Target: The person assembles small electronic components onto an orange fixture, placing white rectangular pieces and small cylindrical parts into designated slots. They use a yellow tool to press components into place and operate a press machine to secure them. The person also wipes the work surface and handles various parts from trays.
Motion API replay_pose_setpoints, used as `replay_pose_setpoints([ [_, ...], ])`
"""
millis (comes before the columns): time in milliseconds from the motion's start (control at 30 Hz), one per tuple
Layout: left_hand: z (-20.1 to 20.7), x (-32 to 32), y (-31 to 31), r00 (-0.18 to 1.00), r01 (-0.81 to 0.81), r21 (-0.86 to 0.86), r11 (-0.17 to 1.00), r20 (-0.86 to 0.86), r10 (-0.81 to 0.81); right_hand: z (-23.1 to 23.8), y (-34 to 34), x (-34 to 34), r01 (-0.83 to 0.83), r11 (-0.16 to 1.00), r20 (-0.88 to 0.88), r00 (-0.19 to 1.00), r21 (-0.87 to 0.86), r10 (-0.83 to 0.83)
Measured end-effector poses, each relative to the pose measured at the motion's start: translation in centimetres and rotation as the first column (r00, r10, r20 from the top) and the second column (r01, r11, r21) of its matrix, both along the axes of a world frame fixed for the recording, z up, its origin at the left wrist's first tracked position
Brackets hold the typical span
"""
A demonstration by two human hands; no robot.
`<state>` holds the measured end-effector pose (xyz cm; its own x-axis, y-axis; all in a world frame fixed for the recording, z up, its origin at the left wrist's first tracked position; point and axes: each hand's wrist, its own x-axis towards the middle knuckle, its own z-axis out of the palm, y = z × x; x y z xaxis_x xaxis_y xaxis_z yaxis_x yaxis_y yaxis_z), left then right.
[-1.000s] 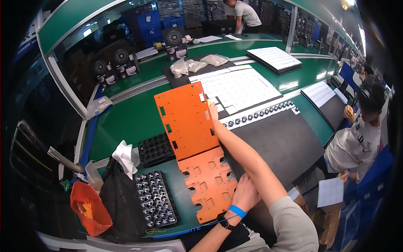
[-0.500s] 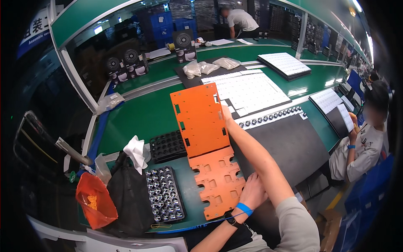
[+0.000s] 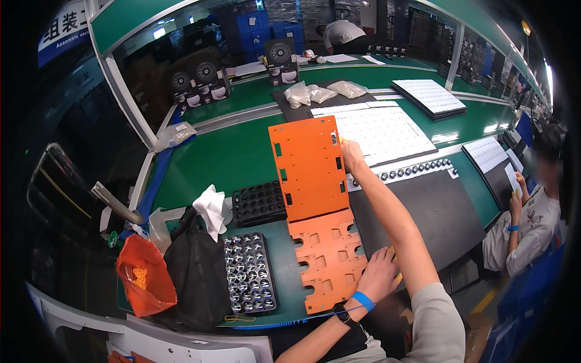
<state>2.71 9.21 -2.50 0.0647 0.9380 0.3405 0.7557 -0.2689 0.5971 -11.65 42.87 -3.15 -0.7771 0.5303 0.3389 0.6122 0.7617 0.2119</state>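
The right hand (image 3: 351,154) reaches far out over the green tabletop (image 3: 236,154) and grips the right edge of the upper orange plate (image 3: 308,166), fingers curled round the rim so that their tips are hidden behind it. That plate stands tilted up from the tabletop, its lower edge meeting the far edge of the lower orange plate (image 3: 327,257), which lies flat near the front edge of the tabletop and shows rows of shaped cut-outs. The left hand (image 3: 378,275) rests on the right edge of this lower plate with fingers bent and close together; something small and yellow peeks out beside it, too hidden to make out. A blue band and a dark watch sit on that wrist. Just left of the lower plate lies a black tray (image 3: 249,281) filled with small shiny round parts, and beyond it a second black tray (image 3: 259,202) whose right end is covered by the tilted plate. A black bag (image 3: 196,275), a white cloth (image 3: 212,206) and an orange plastic bag (image 3: 145,278) crowd the front left corner. To the right of the plates spreads a dark mat (image 3: 436,212), with a strip of small round parts (image 3: 411,172) along its far edge. Another person (image 3: 526,224) sits at the right edge of the tabletop, partly cut off by the frame's dark rim.
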Motion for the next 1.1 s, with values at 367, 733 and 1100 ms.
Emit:
replay_pose_setpoints([
  [367,-0.3,0.1,0.0,1.000,-0.021,0.025,0.999,0.006,0.021,-1.5,-1.6,-0.2,0.062,0.998,0.032,0.997,0.025,-0.063],
  [733,-0.2,0.0,0.2,0.999,0.014,-0.005,1.000,0.040,-0.013,-10.2,4.5,-4.6,0.269,0.957,-0.047,0.963,0.110,-0.265],
  [1100,-1.0,-0.1,0.2,0.984,-0.020,0.083,0.996,0.180,0.005,-5.1,-0.8,-3.9,0.074,0.996,-0.109,0.991,-0.052,-0.079],
])
